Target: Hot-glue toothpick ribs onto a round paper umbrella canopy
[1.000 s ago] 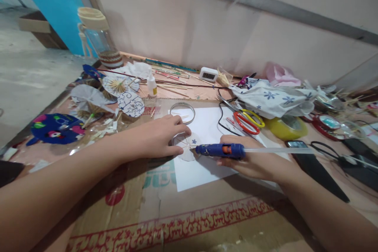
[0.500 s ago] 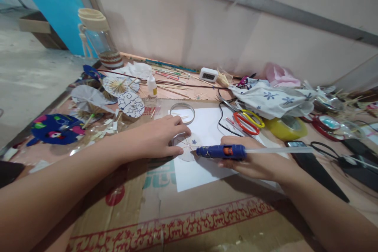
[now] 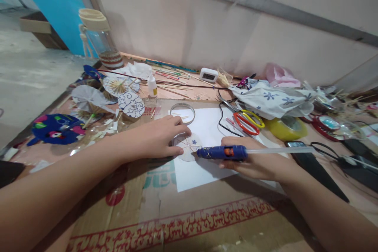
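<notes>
White paper disc [image 3: 186, 156], ribbed and blue-flowered, lies partly under the left hand [image 3: 167, 136], fingers apart; the right hand [image 3: 254, 160] clamps a hot-glue gun [image 3: 217, 152]

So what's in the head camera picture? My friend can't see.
The right hand points a blue glue gun at a paper disc on white paper, the left hand at the disc's edge. Scissors and yellow tape lie nearby.
</notes>
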Demonstrator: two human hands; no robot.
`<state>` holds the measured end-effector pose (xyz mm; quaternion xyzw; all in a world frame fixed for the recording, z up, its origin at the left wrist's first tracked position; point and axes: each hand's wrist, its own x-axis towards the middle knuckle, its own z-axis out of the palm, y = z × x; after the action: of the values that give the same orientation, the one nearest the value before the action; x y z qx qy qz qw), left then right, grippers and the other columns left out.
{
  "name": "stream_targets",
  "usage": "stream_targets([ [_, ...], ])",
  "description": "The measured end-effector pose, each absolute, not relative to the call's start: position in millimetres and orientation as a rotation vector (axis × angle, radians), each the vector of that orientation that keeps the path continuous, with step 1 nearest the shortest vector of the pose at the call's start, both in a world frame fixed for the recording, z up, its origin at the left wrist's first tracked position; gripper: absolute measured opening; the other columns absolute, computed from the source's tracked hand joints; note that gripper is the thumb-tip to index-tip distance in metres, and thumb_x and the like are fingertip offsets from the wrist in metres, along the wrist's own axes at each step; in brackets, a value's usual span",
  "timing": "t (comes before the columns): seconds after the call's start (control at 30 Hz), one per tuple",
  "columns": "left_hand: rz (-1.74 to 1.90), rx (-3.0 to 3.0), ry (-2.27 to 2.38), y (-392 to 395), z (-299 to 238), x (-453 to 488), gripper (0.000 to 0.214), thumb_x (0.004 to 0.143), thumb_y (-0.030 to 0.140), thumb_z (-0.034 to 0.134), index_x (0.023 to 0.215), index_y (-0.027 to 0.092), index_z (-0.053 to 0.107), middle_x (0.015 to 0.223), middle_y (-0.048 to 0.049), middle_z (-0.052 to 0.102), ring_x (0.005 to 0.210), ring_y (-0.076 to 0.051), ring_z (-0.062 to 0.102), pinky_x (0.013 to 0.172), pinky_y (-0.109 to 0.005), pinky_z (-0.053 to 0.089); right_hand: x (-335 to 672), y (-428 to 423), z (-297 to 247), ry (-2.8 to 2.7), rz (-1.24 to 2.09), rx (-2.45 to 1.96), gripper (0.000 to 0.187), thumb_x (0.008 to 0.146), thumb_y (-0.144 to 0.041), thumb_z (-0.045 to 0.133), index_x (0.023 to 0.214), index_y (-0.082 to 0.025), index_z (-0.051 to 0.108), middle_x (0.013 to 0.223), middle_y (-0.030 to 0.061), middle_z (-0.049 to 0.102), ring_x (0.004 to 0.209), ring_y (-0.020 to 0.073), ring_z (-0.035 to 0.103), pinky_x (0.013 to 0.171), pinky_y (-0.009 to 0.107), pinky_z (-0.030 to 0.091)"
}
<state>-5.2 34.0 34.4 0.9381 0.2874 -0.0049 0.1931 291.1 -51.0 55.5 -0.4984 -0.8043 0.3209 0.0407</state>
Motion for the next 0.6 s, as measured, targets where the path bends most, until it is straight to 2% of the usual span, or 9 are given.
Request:
stream_targets([
  [0.23, -0.032, 2.63, 0.802, 34.7, 34.4, -4.9, 0.044, 0.093, 0.042, 0.068, 0.135, 0.027, 0.065, 0.127, -0.0093, 0.063, 0.113, -0.029, 0.063, 0.094, -0.038, 0.05, 296.0, -49.0, 51.4, -2.484, 1.016, -1.463, 0.028, 0.098, -0.045, 0.069, 0.084, -0.021, 0.063, 0.081, 0.0017, 0.067, 0.068, 0.0165, 0.056, 0.061, 0.028, 0.037],
  [0.6, -0.061, 2.62, 0.815, 34.4, 33.6, -5.7, 0.046, 0.095, 0.042, 0.068, 0.137, 0.026, 0.063, 0.13, -0.0103, 0.062, 0.117, -0.031, 0.063, 0.098, -0.041, 0.049, 295.7, -47.9, 56.2, -2.487, 1.051, -1.499, 0.024, 0.095, -0.041, 0.071, 0.083, -0.023, 0.06, 0.084, -0.0001, 0.066, 0.069, 0.0172, 0.054, 0.06, 0.029, 0.036],
])
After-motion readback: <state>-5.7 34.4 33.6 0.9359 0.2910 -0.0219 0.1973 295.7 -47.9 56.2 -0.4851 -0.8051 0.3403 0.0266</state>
